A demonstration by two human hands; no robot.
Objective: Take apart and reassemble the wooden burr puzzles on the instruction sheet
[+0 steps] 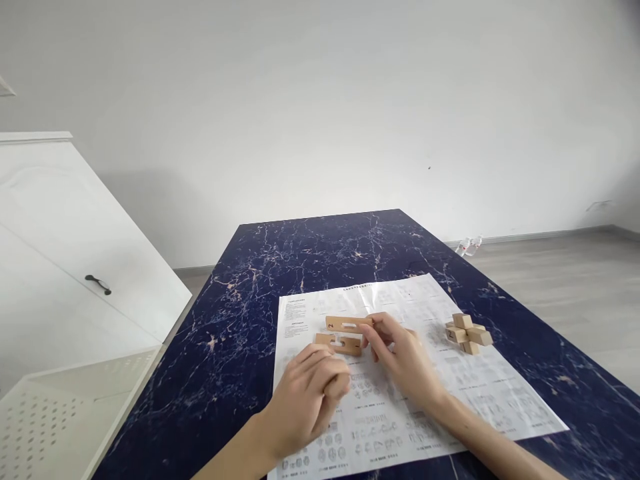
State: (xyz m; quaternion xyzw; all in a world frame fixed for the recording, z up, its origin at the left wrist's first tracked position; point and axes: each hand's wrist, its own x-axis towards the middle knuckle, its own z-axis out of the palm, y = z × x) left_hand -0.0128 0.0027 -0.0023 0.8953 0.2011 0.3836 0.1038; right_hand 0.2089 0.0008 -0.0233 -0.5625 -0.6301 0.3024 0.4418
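Note:
My right hand (pixel 403 357) pinches the right end of a flat wooden puzzle piece (pixel 336 325) with a long slot and a "2" printed at its left end. Just below it, over the sheet, is a second wooden puzzle piece (pixel 323 340) with a cross-shaped cutout. The fingers of my right hand are close to that piece's right end as well; I cannot tell whether they touch it. My left hand (pixel 310 393) is closed, fingers curled, in front of the second piece and overlapping its lower left edge. What its fingers hold, if anything, is hidden.
A large printed instruction sheet (pixel 395 427) lies under both hands on the dark blue marbled table (pixel 300 253). An assembled wooden burr puzzle (pixel 467 335) sits at its right side. A white cabinet (pixel 60 267) stands left; plastic bottles (pixel 469 246) are beyond the table's right edge.

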